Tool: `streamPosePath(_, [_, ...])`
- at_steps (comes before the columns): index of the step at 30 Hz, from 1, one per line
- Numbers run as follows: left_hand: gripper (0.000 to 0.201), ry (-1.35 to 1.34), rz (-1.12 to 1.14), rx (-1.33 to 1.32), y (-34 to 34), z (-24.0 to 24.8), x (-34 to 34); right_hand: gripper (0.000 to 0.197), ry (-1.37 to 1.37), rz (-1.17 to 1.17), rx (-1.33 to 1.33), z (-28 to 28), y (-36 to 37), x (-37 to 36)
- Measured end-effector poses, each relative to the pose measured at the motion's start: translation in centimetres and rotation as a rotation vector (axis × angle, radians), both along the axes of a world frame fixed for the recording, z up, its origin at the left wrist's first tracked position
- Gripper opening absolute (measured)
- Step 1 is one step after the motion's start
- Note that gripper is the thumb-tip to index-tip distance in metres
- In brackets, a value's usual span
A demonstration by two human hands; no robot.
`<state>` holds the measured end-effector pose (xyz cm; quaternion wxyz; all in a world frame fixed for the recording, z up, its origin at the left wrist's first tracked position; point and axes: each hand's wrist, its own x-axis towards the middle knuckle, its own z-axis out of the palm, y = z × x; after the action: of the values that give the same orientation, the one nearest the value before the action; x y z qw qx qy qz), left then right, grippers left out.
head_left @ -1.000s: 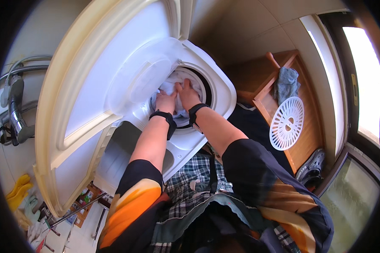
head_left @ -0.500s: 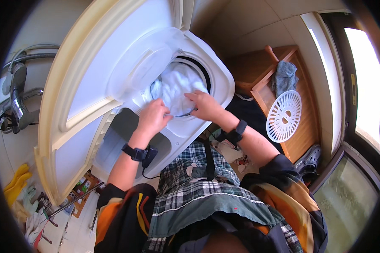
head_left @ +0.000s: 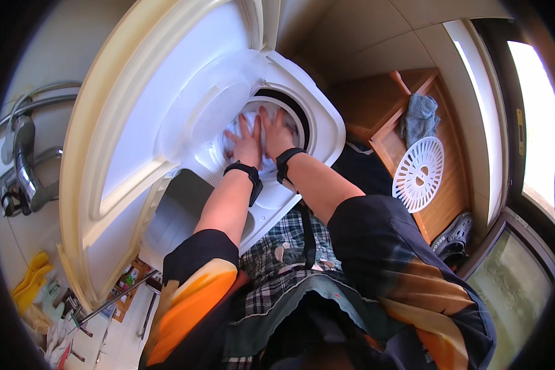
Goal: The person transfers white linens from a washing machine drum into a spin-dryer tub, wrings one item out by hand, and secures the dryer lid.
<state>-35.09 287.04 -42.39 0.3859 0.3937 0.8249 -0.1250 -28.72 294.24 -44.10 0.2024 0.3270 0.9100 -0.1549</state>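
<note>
White laundry (head_left: 248, 117) lies inside the round drum of a twin-tub washing machine (head_left: 324, 123). Both my arms reach down into that drum. My left hand (head_left: 245, 145) presses on the cloth with its fingers spread. Close beside it, my right hand (head_left: 277, 131) also lies on the cloth, fingers stretched apart. Much of the laundry is hidden under the hands. A clear inner lid (head_left: 194, 114) stands raised at the drum's left. The big cream-edged outer lid (head_left: 123, 117) is tilted up behind it.
At the right, a white slotted disc (head_left: 418, 174) and a grey cloth (head_left: 421, 117) rest on a wooden cabinet (head_left: 444, 203). A grey clog (head_left: 453, 234) lies below. A tap (head_left: 26, 160) and yellow gloves (head_left: 31, 283) are at the left.
Both hands have moved from the drum's near rim down into it and now press on the laundry. The laundry sits lower, and the fingers have spread.
</note>
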Motion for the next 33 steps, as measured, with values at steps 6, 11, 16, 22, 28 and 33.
streamPosePath(6, [0.120,-0.005,0.017,0.052,0.6,-2.4,-1.7,0.082,-0.148,-0.019,0.083,-2.3,0.2,-1.4])
streamPosePath(11, [0.130,-0.029,-0.104,0.114,0.3,-4.6,-3.7,0.081,-0.147,-0.184,-0.122,-2.9,0.7,-2.7])
streamPosePath(16, [0.112,0.117,-0.146,0.309,-0.3,-8.1,-3.3,0.064,0.061,-0.396,-0.225,-4.0,0.8,-3.0])
streamPosePath(22, [0.091,-0.037,-0.023,0.112,1.5,-8.8,-2.8,0.069,0.294,-0.386,0.009,-7.8,0.4,-1.3])
streamPosePath(28, [0.107,-0.005,-0.053,0.020,1.2,-11.6,-2.9,0.060,0.250,-0.440,-0.225,-7.9,1.0,-2.9])
streamPosePath(33, [0.094,0.128,0.010,0.026,2.5,-12.4,-2.5,0.061,0.134,-0.466,-0.324,-7.5,2.3,-2.8])
